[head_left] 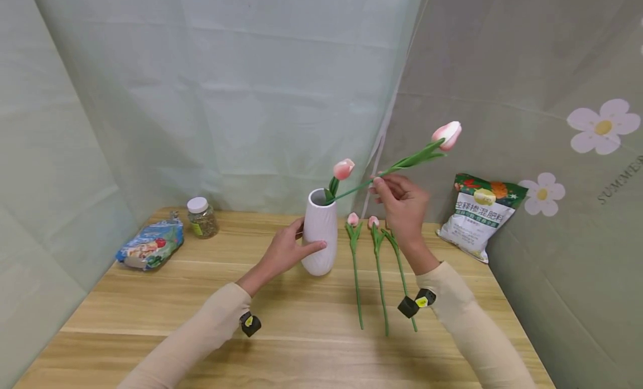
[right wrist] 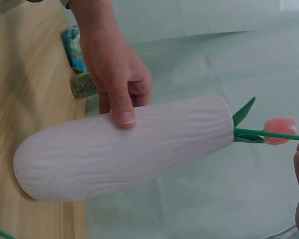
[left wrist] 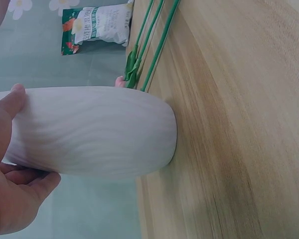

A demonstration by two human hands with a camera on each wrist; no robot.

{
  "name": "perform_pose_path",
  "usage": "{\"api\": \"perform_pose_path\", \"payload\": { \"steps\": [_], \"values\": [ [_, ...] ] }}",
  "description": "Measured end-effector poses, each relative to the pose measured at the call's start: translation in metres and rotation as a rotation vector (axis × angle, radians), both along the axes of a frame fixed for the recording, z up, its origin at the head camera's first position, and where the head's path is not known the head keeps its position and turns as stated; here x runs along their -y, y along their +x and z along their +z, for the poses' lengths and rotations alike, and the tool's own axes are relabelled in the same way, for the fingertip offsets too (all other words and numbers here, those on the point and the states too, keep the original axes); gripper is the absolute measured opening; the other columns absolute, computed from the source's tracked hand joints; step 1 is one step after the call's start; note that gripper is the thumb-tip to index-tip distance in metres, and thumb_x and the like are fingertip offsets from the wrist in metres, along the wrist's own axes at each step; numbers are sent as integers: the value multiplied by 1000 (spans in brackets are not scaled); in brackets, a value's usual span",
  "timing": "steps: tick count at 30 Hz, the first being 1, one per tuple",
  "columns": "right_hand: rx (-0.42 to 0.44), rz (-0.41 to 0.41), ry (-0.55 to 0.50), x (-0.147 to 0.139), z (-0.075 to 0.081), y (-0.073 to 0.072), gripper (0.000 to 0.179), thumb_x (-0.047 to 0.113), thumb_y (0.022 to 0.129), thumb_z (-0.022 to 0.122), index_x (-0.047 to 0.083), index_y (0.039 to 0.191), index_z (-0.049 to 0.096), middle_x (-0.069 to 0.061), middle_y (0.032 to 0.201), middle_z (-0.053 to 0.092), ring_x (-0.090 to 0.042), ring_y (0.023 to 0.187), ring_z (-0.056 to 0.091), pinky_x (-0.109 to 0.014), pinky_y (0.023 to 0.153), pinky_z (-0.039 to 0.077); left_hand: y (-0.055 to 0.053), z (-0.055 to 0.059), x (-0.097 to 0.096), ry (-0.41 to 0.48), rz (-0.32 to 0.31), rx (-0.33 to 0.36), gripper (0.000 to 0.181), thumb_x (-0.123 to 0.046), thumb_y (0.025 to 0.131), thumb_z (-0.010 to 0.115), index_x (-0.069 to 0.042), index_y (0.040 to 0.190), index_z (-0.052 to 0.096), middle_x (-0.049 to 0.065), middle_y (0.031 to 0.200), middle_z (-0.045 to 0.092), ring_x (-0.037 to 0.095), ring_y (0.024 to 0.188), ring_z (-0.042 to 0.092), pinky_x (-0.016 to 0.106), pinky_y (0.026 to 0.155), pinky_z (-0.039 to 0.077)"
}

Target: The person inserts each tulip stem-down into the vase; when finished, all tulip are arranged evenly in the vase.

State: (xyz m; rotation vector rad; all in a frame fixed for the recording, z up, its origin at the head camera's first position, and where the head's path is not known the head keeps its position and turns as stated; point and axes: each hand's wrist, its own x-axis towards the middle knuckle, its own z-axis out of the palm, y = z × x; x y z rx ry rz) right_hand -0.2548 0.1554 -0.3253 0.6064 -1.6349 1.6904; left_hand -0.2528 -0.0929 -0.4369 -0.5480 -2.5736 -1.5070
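Pale hangings [head_left: 226, 99] back a wood-grain worktop [head_left: 166, 316]; at far left lies a blue packet [head_left: 153, 245], a white-lidded jar [head_left: 202, 220] just beside it; next, the left hand [head_left: 285, 246], fingers curled part-way round a white vase [head_left: 320, 233] standing on the worktop; one pink tulip [head_left: 344, 169] sits in the vase; three loose stems [head_left: 379, 283] lie to its right; the right hand [head_left: 406, 207] pinches a second tulip [head_left: 414, 159], fingers closed on its slanted stem, lower end at the vase's mouth; at far right, a printed bag [head_left: 479, 217].
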Motion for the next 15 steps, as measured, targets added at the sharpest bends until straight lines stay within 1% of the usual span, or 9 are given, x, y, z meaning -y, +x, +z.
{"api": "perform_pose_path", "payload": {
  "steps": [1,4,7,11,12,15],
  "values": [
    [1,6,4,2,-2,-1,14,-4,93,71,-16,99,71,-22,86,75,-10,71,74,-24,58,61,0,0,0,0,0,-1,81,-42,85,84,-3,147,50,17,139,61,32,126,62,51,105,52],
    [10,19,7,9,-5,-3,11,-6,92,71,-17,97,71,-29,84,72,-11,70,73,-23,57,60,0,0,0,-1,0,-5,80,-42,85,84,-3,147,51,17,139,62,32,126,62,50,105,53],
    [29,9,39,16,-8,-4,11,-5,91,72,-15,97,72,-30,85,72,-9,70,72,-21,58,59,0,0,1,-1,-2,-10,80,-43,85,84,-3,146,51,16,139,62,32,125,63,49,105,53],
    [72,-3,89,23,-10,-4,11,-6,91,73,-15,97,72,-33,85,71,-2,69,71,-18,59,58,1,0,1,6,-3,-9,79,-43,85,84,-3,145,52,15,138,63,30,124,63,48,105,54],
    [80,-4,101,25,-10,-3,11,-7,90,73,-15,97,72,-34,85,71,0,68,70,-17,58,58,1,0,1,7,-5,-7,79,-43,85,84,-3,145,52,15,138,63,30,124,63,47,105,54],
    [105,-9,130,31,-3,7,10,-10,89,72,-17,95,71,-35,83,70,3,69,68,-14,58,55,1,0,0,10,-6,-2,79,-43,85,84,-4,145,52,15,138,63,30,124,63,49,105,54]
  ]
}}
